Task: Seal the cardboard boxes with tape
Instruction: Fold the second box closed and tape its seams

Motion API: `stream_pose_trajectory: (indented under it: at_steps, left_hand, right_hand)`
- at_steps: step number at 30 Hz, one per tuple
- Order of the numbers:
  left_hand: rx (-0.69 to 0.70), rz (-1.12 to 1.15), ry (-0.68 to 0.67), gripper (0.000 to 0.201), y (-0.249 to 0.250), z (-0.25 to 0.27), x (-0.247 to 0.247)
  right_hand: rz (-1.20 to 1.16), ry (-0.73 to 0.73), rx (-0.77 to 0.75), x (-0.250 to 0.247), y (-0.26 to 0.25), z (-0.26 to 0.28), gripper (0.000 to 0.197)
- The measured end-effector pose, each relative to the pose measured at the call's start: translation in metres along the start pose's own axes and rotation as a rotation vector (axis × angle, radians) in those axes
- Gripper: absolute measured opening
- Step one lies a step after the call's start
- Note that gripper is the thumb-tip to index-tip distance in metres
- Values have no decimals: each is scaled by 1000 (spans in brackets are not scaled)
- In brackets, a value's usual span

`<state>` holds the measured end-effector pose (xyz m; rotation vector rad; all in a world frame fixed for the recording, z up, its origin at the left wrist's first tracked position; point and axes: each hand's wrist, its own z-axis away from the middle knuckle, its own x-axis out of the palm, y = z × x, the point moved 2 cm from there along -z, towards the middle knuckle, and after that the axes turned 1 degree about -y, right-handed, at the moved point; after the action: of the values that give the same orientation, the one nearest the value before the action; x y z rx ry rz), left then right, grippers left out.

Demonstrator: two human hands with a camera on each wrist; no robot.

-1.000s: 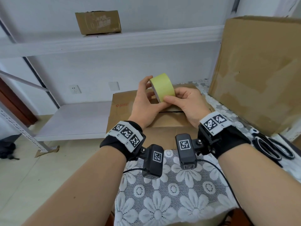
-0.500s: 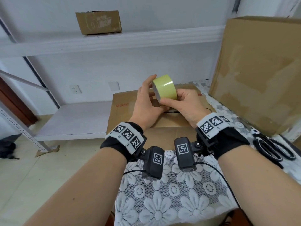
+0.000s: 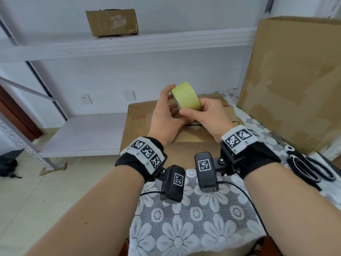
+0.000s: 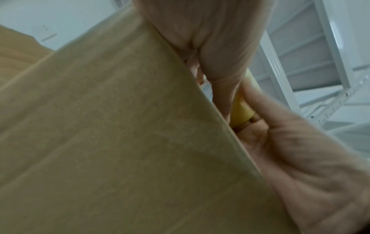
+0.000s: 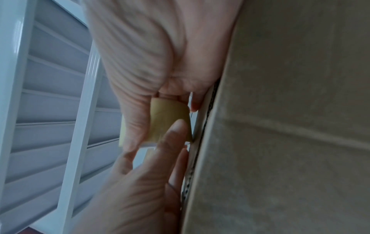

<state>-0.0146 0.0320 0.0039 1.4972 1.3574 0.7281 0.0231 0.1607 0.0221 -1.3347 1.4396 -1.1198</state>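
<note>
Holding tape roll [image 3: 186,98] above box [image 3: 147,115]: left hand [image 3: 166,117], right hand [image 3: 210,117] grip clenched on it.

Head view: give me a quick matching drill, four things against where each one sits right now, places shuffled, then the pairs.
Things:
1. tape roll
2. scissors
3. small cardboard box
4. big cardboard box

Places:
A. on the upper white shelf
B. standing at the right, on the lace cloth
C. held between both hands above the flat box
D. lying on the lace cloth at the right edge, near the right forearm

Pairs: 1-C, 2-D, 3-A, 4-B
</note>
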Motion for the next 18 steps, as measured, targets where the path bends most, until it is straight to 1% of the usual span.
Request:
stream_pose_trajectory:
  at_steps: [3,7,11,15,18]
  left_hand:
    - [-10,8,-11,88,0,0,0]
    - [-44,47,-21,88,2,-1,-2]
    - [-29,37,-13,88,2,1,-1]
    - [-10,10,-23,88,3,1,1]
    - [-20,38,-38,90,3,0,1]
  right_hand:
    - [-14,25,1,0,0,0,8]
    - [-52,1,-15,-5,1,0,17]
    - [-86,-34,5,-6,1,1,17]
    - [-21,15,-6,-4,1,1,15]
    - [-50,8,-7,-5,1,1,16]
